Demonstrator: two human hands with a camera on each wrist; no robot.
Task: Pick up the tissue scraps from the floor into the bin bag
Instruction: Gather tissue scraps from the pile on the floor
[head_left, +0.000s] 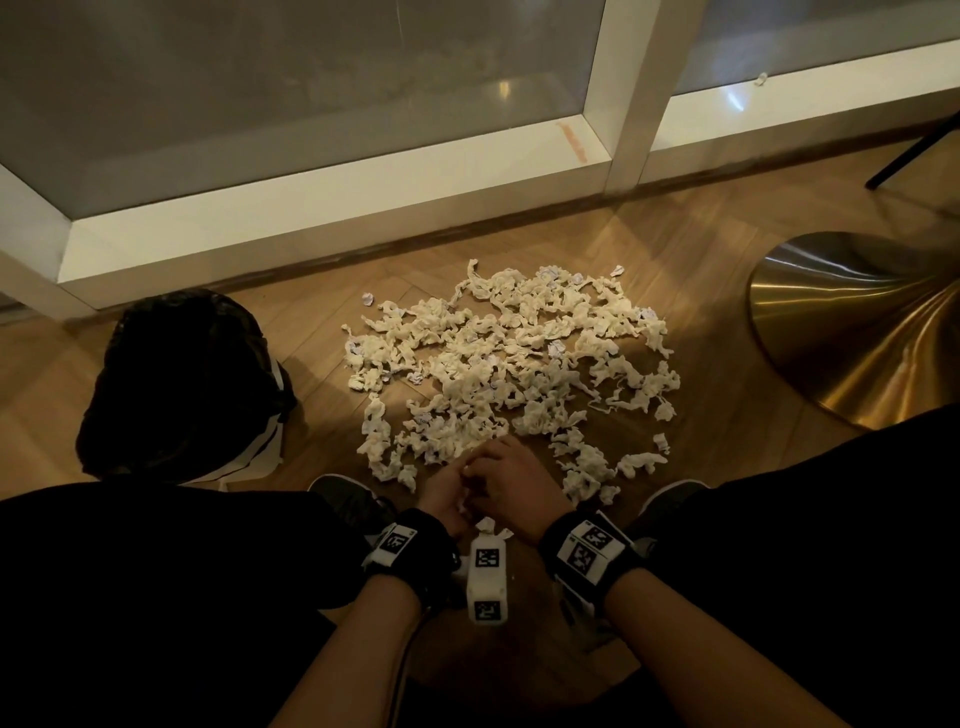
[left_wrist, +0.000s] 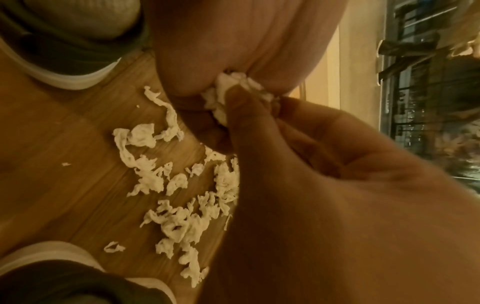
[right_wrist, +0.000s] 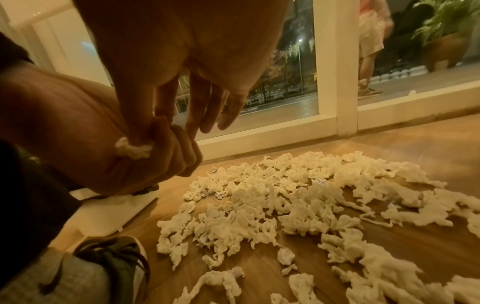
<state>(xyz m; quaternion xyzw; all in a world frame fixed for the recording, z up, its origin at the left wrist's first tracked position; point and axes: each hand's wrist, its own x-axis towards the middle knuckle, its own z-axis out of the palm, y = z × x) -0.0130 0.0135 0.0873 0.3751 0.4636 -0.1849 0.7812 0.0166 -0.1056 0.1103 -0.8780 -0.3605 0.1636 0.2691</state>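
crumpled white tissue scraps (head_left: 511, 364) covered the wooden floor (head_left: 701, 249); my left hand (head_left: 441, 493) clenched a wad (right_wrist: 133, 149), my right hand (head_left: 511, 480) pinched it.

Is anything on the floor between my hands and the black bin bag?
Nothing visible blocks it. The black bin bag sits left of the hands; between it and the left hand, gripping a white tissue wad, lies bare wooden floor.

Wooden floor (head_left: 701, 249), white-framed windows (head_left: 311, 78), dim warm light
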